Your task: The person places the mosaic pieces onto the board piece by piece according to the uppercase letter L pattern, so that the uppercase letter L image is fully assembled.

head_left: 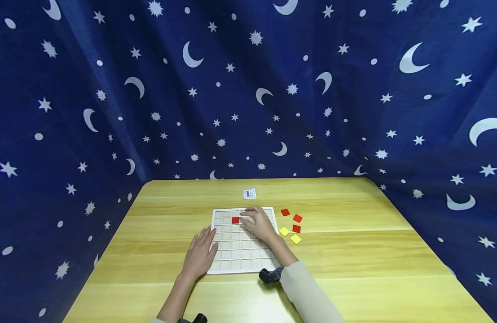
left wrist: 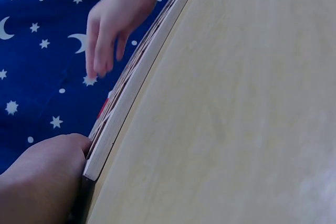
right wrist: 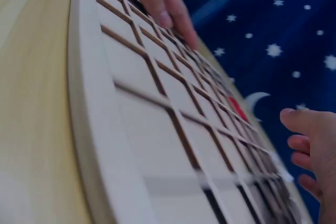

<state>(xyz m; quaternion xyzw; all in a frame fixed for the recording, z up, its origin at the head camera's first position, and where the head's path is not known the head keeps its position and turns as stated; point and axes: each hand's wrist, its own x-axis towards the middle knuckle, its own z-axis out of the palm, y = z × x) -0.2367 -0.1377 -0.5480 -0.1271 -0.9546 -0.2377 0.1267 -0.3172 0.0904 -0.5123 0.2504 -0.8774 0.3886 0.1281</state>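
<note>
A white gridded board (head_left: pixel 235 254) lies on the table, with one red square tile (head_left: pixel 235 220) in a cell of an upper row. My left hand (head_left: pixel 200 255) lies flat with extended fingers at the board's left edge. Just right of the red tile, my right hand (head_left: pixel 259 224) hovers over the upper part of the board, fingers loosely bent. Nothing shows between its fingers in the right wrist view, where the hand (right wrist: pixel 317 150) appears at the right border. From the left wrist, the right hand (left wrist: pixel 118 19) hangs above the board's raised rim (left wrist: pixel 139 74).
Right of the board lie three red tiles (head_left: pixel 296 229) and two yellow tiles (head_left: pixel 296 239). A small card (head_left: pixel 249 194) printed with a grid and coloured squares lies beyond the board. A blue curtain (head_left: pixel 240 89) with moons and stars surrounds the wooden table's (head_left: pixel 353 269) far side and flanks.
</note>
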